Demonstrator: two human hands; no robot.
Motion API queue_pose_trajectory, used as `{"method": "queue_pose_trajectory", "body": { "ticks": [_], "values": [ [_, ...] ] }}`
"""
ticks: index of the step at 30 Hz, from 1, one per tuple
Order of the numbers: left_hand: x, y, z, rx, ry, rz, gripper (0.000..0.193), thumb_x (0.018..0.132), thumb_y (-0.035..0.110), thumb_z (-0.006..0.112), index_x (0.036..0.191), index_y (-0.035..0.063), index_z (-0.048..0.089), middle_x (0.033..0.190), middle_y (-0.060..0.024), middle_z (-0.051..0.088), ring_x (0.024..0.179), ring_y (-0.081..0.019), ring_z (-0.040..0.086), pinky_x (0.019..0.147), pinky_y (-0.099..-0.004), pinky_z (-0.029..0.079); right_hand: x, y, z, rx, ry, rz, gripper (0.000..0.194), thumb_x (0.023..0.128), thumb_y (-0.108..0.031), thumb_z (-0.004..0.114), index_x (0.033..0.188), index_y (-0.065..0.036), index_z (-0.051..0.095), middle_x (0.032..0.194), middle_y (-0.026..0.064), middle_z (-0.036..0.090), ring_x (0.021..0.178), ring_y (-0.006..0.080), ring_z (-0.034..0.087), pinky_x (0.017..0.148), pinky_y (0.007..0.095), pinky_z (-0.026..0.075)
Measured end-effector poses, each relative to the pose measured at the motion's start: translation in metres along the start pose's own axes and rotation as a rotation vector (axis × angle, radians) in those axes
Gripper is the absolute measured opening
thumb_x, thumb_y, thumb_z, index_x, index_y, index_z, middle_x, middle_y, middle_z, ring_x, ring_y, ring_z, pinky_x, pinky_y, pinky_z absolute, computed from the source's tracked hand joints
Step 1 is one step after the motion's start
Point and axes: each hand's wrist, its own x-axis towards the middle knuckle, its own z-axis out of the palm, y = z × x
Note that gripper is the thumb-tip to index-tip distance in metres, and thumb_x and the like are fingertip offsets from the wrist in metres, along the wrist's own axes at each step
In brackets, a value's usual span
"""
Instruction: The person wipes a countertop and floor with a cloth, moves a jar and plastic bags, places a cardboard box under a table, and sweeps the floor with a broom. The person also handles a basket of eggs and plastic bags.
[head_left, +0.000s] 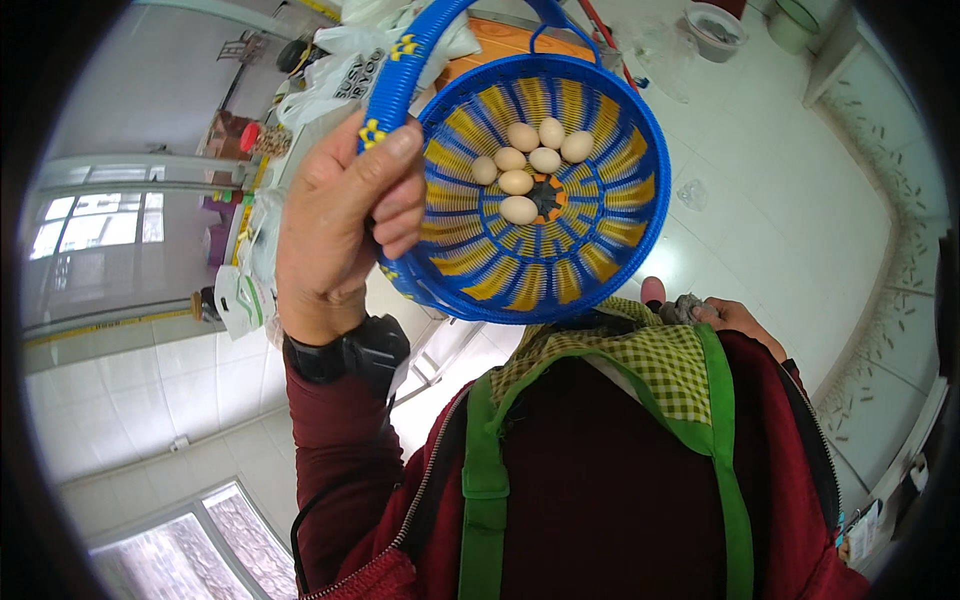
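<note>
My left hand (356, 199) is closed around the thick blue handle (401, 82) of a woven plastic basket (652, 187), blue and yellow, raised in front of me. Several pale brown eggs (517, 210) lie inside, grouped on the upper left part of its floor. Low at my right side, my right hand (731, 316) grips a crumpled grey cloth (682, 309). A green checked apron (637, 360) covers my chest and partly hides what lies below.
White plastic bags (330, 67) and a red-lidded jar (266, 139) stand along the left. Behind the basket is an orange-brown wooden surface (510, 41). A tub (712, 34), a green bin (793, 26) and a clear plastic scrap (691, 195) are on the tiled floor (795, 202).
</note>
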Motion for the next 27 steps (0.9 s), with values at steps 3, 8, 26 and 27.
{"method": "queue_pose_trajectory", "body": {
  "ticks": [3,8,26,27],
  "values": [
    [-0.004,0.0,-0.015,0.034,0.074,0.027,0.016,0.095,0.017,0.053,0.096,0.0016,0.05,0.058,0.004,0.033,0.043,-0.0029,0.027,0.036,-0.0183,0.023,0.002,-0.003,-0.003,-0.066,0.023,-0.05,0.038,0.09,-0.039,0.058,0.093,-0.001,0.064,0.075,0.004,0.061,0.071,0.0119,0.053,0.066,0.028,0.045],
    [0.004,-0.018,-0.056,0.005,0.139,0.008,0.023,0.094,0.019,0.055,0.077,0.0101,0.043,0.056,0.0055,0.034,0.042,-0.0033,0.029,0.036,-0.0189,0.025,0.001,-0.005,0.01,0.029,0.002,-0.057,0.039,0.091,-0.039,0.057,0.094,-0.001,0.064,0.075,0.0043,0.061,0.069,0.0121,0.053,0.064,0.0281,0.045],
    [0.043,-0.093,-0.158,-0.073,0.413,-0.023,0.032,0.097,0.036,0.049,0.084,0.0066,0.049,0.055,0.0027,0.038,0.042,-0.0069,0.033,0.037,-0.0222,0.029,-0.007,0.001,0.019,-0.011,0.166,-0.005,0.033,0.091,-0.035,0.06,0.092,-0.002,0.063,0.071,0.0025,0.059,0.067,0.0095,0.051,0.062,0.0268,0.044],
    [0.044,-0.095,-0.161,-0.065,0.398,-0.019,0.032,0.097,0.036,0.049,0.084,0.0065,0.05,0.055,0.0027,0.038,0.042,-0.0069,0.033,0.037,-0.0223,0.029,-0.008,0.0,0.02,-0.012,0.142,-0.016,0.033,0.091,-0.035,0.06,0.092,-0.002,0.063,0.071,0.0025,0.059,0.066,0.0096,0.051,0.062,0.0268,0.044]
  ]
}}
